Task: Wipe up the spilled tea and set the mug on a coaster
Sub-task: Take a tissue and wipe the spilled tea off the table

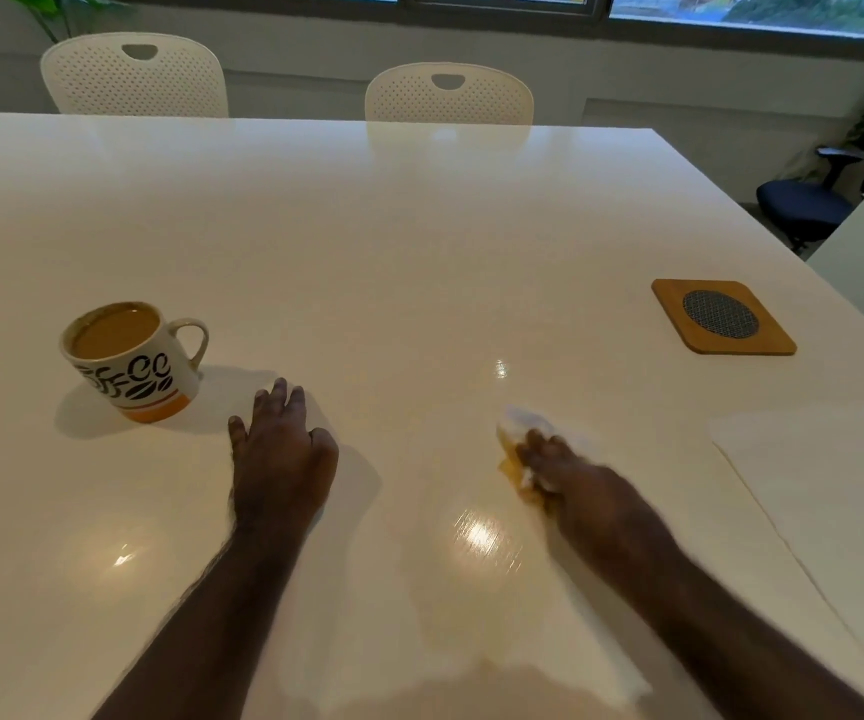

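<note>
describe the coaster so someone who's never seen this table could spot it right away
Start at the big white table and go to its far right side, beyond the right hand wiping with a tissue. The coaster lies flat there, alone: a square wooden tile with rounded corners and a dark round mesh centre.

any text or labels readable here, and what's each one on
Mug: large black decorative lettering across its side, probably "COFFEE"; only what looks like "FCC" reads clearly, the first letters are curved out of sight and stylised.
Coaster: no text visible.
Tissue under the right hand: no print visible.
</note>
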Available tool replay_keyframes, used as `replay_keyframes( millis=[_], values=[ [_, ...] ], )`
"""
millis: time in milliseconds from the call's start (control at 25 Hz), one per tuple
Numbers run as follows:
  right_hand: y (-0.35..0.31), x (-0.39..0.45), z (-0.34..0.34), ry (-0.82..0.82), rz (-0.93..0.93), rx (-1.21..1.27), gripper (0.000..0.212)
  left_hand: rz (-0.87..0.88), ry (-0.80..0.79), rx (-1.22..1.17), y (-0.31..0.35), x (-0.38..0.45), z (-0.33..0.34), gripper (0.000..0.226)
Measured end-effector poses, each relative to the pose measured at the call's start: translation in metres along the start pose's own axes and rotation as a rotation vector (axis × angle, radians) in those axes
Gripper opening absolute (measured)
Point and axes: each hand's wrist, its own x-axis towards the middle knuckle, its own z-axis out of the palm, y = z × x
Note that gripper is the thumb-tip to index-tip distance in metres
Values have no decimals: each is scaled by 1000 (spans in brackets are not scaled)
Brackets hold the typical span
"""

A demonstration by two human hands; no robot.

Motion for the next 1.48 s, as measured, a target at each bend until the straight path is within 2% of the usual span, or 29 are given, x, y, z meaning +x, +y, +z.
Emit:
replay_keyframes(
  millis=[40, 80, 120, 200, 280, 320, 360, 440, 480, 560, 640, 720, 800, 960, 1040, 1120, 1160, 1280, 1400, 1440, 1480],
  values=[
    [7, 7, -1, 10, 81, 91, 48, 2, -1, 0, 0, 0, 0, 74],
    [2, 11, -4, -5, 112, 78, 48, 5, -4, 4, 0, 0, -1, 74],
    [-10, 11, 1, -81, 119, 57, 49, 9, -8, 9, 0, 0, -1, 73],
    [-44, -5, 28, -270, -103, -27, 53, 12, -11, 13, 0, 0, -2, 73],
    [-71, -41, 48, -352, -326, -40, 54, 10, -5, 22, 1, 0, -2, 74],
    [-69, -60, 51, -332, -397, -67, 48, 16, 0, 23, 0, 0, -2, 74],
    [-65, -71, 43, -330, -385, -94, 42, 22, 3, 20, 0, -1, -2, 74],
    [-50, -78, 21, -300, -293, -159, 44, 26, 7, 14, -1, -1, -2, 73],
    [-38, -79, 16, -189, -267, -101, 40, 26, 10, 13, -1, 0, -1, 73],
    [3, -70, 5, -131, -97, -20, 50, 25, 9, 11, -2, 0, 0, 72],
    [42, -54, -5, -34, 82, -49, 56, 27, 8, 17, -1, 1, 1, 73],
    [70, -24, -12, 73, 224, -121, 50, 29, 3, 31, 0, -1, 1, 73],
    [88, 18, -12, 102, 286, -202, 40, 25, -5, 26, -1, -1, 0, 73],
    [77, 114, -3, 98, 266, -344, 32, 14, -4, -6, 2, -2, -3, 74],
    [40, 143, 15, 60, 188, -370, 39, 12, -4, -17, 2, -2, -3, 73],
    [-15, 157, 42, -45, 42, -262, 40, 16, -4, -27, 1, -1, -3, 72],
    [-43, 154, 53, -113, -54, -198, 40, 16, -1, -37, 0, -1, -3, 72],
    [-91, 98, 71, -146, -272, -81, 41, 6, 13, -64, -3, 0, -2, 72],
    [-62, 27, 70, -163, -302, -13, 53, 10, 16, -56, -3, 2, -1, 71],
    [-48, 15, 60, -176, -262, 33, 52, 16, 19, -42, -3, 2, 0, 70],
    [-34, 12, 43, -97, -162, 97, 48, 19, 21, -26, -2, 1, 1, 70]
  ],
)
